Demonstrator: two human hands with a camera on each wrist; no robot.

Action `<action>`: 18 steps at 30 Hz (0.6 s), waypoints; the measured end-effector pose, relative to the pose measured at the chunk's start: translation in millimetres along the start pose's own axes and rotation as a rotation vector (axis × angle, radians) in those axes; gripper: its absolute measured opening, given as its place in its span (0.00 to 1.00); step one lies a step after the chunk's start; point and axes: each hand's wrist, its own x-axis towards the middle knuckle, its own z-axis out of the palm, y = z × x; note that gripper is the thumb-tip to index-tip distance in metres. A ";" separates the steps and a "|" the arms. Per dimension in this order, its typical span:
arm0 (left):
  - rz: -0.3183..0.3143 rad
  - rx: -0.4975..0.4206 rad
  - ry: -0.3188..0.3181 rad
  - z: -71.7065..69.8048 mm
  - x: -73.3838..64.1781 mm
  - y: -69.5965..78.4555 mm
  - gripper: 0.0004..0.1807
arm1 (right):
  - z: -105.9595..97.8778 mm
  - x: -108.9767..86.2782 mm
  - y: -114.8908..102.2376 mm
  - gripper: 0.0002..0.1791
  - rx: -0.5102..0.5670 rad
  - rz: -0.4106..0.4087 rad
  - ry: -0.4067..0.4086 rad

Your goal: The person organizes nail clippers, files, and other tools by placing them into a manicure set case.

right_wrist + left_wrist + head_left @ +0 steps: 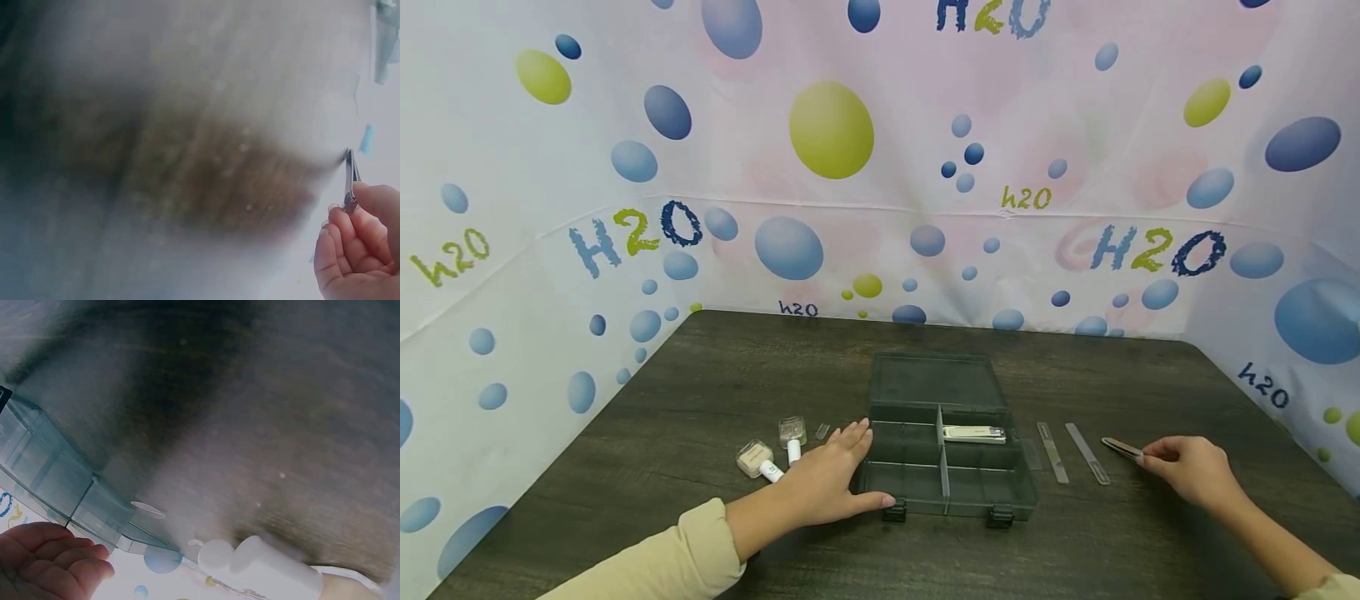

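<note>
An open dark translucent organizer box (943,505) stands on the table with its lid laid back. My left hand (820,483) rests against its left side, fingers extended and thumb by the front left latch; in the left wrist view the fingers (87,565) overlap the box (50,462). A large nail clipper (973,433) lies in the back right compartment. To the right, my right hand (1195,473) pinches a small metal nail clipper (1122,448) between thumb and fingertips, low over the table. The right wrist view shows this clipper (350,181) pointing away from the fingers.
Two nail polish bottles (752,458) (792,431) with white caps lie left of the box, close to my left forearm. A small clear piece (823,432) is beside them. Two slim nail files (1053,452) (1087,453) lie between the box and my right hand. A printed curtain (925,167) hangs behind.
</note>
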 end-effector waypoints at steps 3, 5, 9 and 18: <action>0.002 -0.001 0.001 0.6 -0.1 -0.2 0.48 | -1.6 -0.4 0.4 0.15 -0.002 -0.004 0.002; 0.003 0.000 0.003 0.5 -0.3 0.1 0.48 | -3.3 -0.7 -0.3 0.14 -0.001 -0.009 0.008; 0.001 -0.005 0.008 0.6 -0.3 0.4 0.48 | -5.0 -1.9 -3.2 0.14 0.011 -0.024 0.019; 0.004 -0.002 0.013 2.2 -0.2 -0.1 0.47 | -6.4 -6.8 -17.1 0.15 0.050 -0.047 0.046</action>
